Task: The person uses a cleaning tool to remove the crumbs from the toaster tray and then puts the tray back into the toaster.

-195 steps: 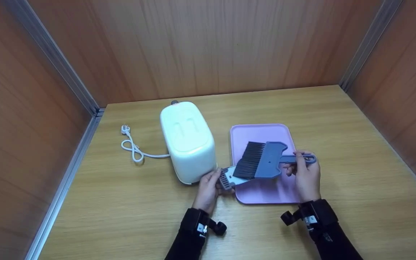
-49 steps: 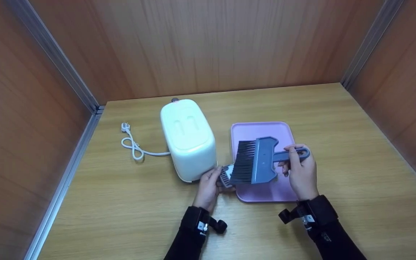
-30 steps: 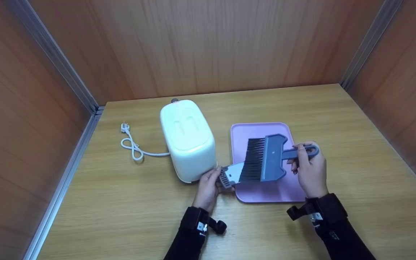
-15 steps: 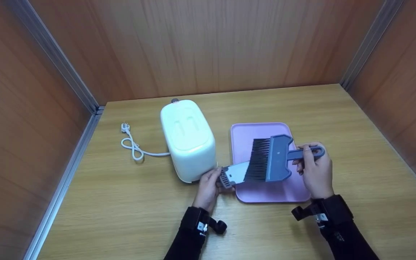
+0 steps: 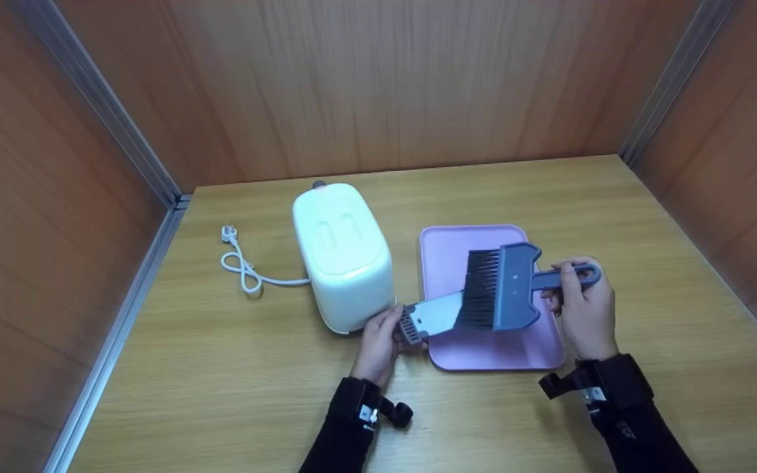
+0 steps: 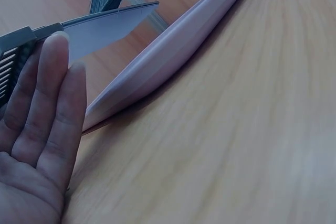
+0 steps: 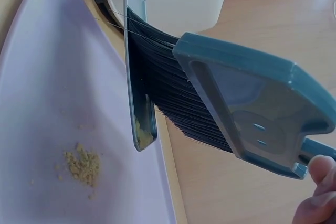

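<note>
My left hand (image 5: 378,341) pinches the grey slotted end of a flat, narrow crumb tray (image 5: 436,315), which slants over a lilac serving tray (image 5: 442,259). Held by its looped handle in my right hand (image 5: 585,315) is a blue-grey dustpan brush (image 5: 515,287) with dark bristles. The bristles lie on the crumb tray and hide its far part in the head view. In the right wrist view, yellowish crumbs (image 7: 143,135) sit at the crumb tray's outer end. A small heap of similar crumbs (image 7: 83,166) lies on the serving tray beneath.
A white toaster-like appliance (image 5: 345,243) stands left of the serving tray, right beside my left hand. Its white cord and plug (image 5: 242,259) lie looped on the table farther left. Wooden panels (image 5: 378,85) enclose the table at the back and both sides.
About a second and a half ago the brush was close to my left hand. It has since moved right along the crumb tray, baring more of it. My left hand stays in place.
</note>
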`<action>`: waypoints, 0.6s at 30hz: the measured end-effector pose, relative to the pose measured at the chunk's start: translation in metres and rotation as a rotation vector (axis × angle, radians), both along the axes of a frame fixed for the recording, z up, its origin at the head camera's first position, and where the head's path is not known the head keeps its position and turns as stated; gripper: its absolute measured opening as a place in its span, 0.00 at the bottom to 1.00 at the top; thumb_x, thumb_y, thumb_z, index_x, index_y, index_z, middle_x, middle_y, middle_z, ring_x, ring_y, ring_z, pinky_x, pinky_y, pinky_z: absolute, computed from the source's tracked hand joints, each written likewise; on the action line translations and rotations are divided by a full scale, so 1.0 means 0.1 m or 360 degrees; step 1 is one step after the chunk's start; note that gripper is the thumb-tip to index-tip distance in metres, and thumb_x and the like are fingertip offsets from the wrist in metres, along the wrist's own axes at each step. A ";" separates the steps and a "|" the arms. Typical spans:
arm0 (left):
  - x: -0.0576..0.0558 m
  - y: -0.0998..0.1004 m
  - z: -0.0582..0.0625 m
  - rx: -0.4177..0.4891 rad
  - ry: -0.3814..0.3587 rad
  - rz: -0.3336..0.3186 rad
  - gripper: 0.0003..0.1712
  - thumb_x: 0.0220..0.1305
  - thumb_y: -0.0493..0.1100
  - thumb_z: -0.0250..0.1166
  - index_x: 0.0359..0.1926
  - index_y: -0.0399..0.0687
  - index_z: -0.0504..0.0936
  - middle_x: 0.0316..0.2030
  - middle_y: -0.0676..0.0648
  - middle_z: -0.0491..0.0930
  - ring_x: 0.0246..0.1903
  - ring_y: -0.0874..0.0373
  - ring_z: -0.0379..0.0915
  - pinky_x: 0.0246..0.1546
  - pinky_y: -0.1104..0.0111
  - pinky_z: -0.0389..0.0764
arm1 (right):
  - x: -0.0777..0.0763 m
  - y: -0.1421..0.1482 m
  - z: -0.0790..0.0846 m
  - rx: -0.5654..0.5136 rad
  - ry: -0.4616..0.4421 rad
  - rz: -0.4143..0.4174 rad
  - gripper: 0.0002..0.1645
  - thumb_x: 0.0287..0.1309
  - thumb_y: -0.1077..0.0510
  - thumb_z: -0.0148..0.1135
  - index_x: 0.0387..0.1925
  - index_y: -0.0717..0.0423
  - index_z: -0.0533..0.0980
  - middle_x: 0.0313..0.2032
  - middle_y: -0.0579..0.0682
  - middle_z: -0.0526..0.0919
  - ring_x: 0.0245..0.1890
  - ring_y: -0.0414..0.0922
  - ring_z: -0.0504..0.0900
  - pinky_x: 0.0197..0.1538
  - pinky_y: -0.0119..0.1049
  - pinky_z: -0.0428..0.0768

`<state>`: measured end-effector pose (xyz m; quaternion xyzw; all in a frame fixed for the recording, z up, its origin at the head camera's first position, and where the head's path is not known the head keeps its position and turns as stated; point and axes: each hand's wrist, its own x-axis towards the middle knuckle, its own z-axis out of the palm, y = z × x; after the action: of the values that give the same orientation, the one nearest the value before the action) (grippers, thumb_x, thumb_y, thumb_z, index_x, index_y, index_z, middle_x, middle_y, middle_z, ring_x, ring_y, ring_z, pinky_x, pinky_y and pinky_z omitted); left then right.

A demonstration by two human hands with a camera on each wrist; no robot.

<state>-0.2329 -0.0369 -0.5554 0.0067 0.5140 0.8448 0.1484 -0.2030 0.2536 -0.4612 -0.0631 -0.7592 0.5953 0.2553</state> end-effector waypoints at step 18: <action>0.00 -0.01 0.01 -0.0014 0.0002 -0.0001 0.23 0.79 0.45 0.46 0.56 0.29 0.75 0.44 0.36 0.85 0.36 0.51 0.85 0.38 0.56 0.88 | -0.02 0.15 0.10 0.0236 0.0006 -0.0028 0.17 0.75 0.49 0.47 0.43 0.59 0.74 0.22 0.55 0.79 0.16 0.46 0.75 0.17 0.30 0.74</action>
<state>-0.2330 -0.0375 -0.5548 0.0066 0.5179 0.8425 0.1483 -0.2050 0.2689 -0.4515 -0.0496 -0.8001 0.5354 0.2660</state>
